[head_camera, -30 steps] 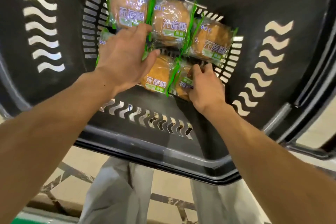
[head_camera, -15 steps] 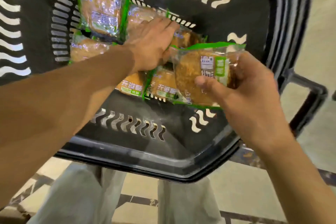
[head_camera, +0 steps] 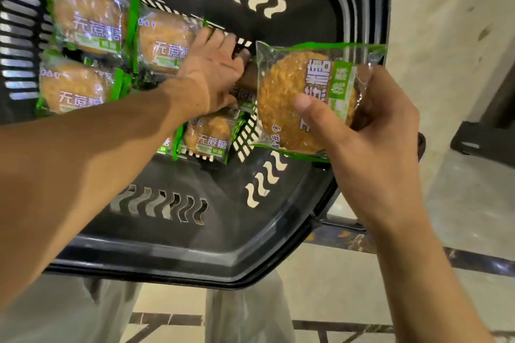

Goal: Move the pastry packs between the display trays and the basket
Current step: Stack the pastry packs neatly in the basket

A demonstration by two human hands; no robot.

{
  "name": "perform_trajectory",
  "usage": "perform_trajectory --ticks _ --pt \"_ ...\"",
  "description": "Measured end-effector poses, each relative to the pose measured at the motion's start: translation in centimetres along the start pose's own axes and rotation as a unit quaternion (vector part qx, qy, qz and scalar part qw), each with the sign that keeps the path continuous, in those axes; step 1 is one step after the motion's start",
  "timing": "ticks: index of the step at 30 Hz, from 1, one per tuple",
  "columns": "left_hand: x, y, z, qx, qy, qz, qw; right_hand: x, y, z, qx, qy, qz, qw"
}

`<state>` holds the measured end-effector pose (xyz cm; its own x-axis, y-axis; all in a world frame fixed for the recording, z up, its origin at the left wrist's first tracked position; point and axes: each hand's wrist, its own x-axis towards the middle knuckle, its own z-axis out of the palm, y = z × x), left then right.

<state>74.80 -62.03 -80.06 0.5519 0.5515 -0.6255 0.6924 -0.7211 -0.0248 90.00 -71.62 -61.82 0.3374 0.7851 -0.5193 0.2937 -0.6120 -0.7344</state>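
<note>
Partway through: one pastry pack (head_camera: 303,100) is lifted over the basket (head_camera: 278,225) rim.
Right hand (head_camera: 370,131) pinches it, thumb on top; left hand (head_camera: 214,75) reaches among several packs inside, its fingertips hidden, so its hold is unclear.

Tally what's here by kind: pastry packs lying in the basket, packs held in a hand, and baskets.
Clear green-edged pastry packs lying in the basket: 6, two mostly hidden under the left hand and arm
Held pastry pack in the right hand: 1
Black plastic basket: 1
Total: 8
</note>
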Motion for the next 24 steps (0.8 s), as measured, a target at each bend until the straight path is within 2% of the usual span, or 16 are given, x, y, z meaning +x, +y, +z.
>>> perform_trajectory --ticks 2,4,8,10,13,15,17,24 --pt "-0.8 0.5 -0.1 -0.037 0.000 0.004 0.999 0.1 -0.1 -0.1 0.007 -0.014 0.003 1.000" --pt "-2.2 0.5 -0.2 -0.166 0.019 -0.022 0.986 0.2 -0.4 -0.3 0.017 -0.031 0.008 0.999" --pt "-6.8 -0.5 -1.4 -0.385 0.111 -0.064 0.914 -0.7 -2.0 -1.1 0.047 -0.059 0.003 0.997" --pt "-10.6 -1.4 -3.5 -0.483 0.143 -0.125 0.854 -2.1 -3.8 -1.6 0.074 -0.067 -0.009 0.995" --pt "-18.5 -3.1 -8.5 -0.631 0.205 -0.207 0.719 -5.3 -8.3 -2.7 0.119 -0.079 -0.024 0.989" --pt "-25.0 -4.8 -12.6 -0.659 0.252 -0.239 0.667 -8.0 -12.4 -3.5 0.141 -0.085 -0.040 0.985" --pt "-31.5 -6.5 -17.8 -0.654 0.294 -0.260 0.647 -11.1 -17.3 -4.7 0.152 -0.082 -0.065 0.983" --pt "-52.7 -12.8 -33.2 -0.643 0.474 -0.285 0.529 -22.2 -38.6 -6.1 0.169 -0.144 -0.196 0.955"
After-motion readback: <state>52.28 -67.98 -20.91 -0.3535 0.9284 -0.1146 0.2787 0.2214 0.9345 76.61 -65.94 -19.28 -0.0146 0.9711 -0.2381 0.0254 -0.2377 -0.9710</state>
